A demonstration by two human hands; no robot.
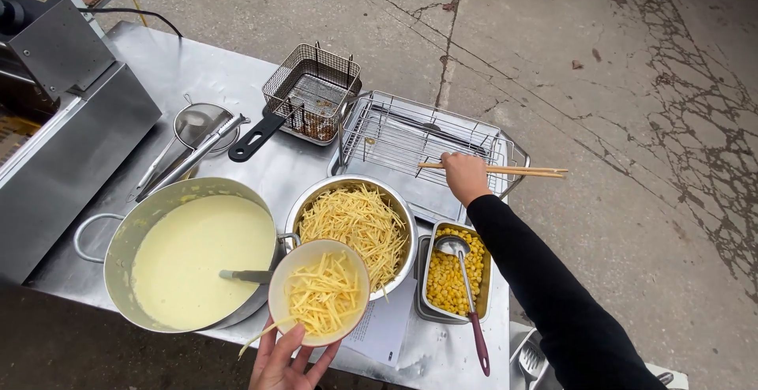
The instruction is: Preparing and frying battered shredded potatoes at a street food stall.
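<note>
A: At six o'clock on the bench (237, 82), what does the left hand (288, 358) support?

B: A cream bowl (318, 291) of pale yellow shredded strips. The left fingers (268, 343) are spread under its base, cupping it from below. One strip hangs over the rim at seven o'clock.

A: And the right hand (466, 177)?

B: At two o'clock from the bowl, clenched around a pair of wooden chopsticks (505, 170), held level above the wire rack tray (422, 133).

A: Step in hand?

B: Judged as portioning: the bowl is loaded from the steel bowl of strips (355, 224) just behind it. The next move likely calls for bringing chopsticks and bowl together, near the pot of pale batter (193, 256) at nine o'clock, keeping the bowl level.

A: Condition of the strips?

B: Thin, dry-looking, loosely heaped, filling roughly half the bowl. A corn tray (456, 275) with a ladle (466, 295) sits at three o'clock
</note>
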